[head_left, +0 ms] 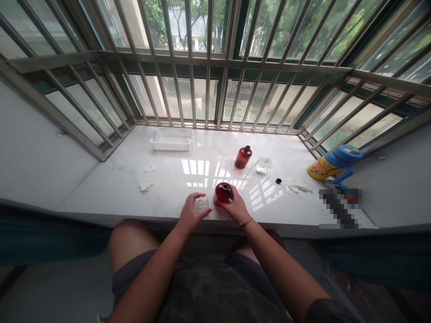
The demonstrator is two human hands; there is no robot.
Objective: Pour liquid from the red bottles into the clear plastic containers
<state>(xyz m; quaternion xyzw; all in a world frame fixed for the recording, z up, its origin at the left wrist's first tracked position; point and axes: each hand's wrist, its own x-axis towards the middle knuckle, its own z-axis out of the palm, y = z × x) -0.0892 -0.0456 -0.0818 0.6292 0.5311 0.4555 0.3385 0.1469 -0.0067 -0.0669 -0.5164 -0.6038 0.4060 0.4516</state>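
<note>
Gripping a round red glass bottle (224, 192) in our right hand (235, 205), we arch our left hand (193, 213) over a small clear glass vessel (202, 204), fingertips (202, 196) on its top, though we cannot tell whether they grip it. Both sit on a white marble windowsill (161, 197). Farther off stand a red bottle with a black cap (243, 157), a clear glass jar (263, 164) and a white plastic basket (170, 140), beneath metal window bars (191, 89).
</note>
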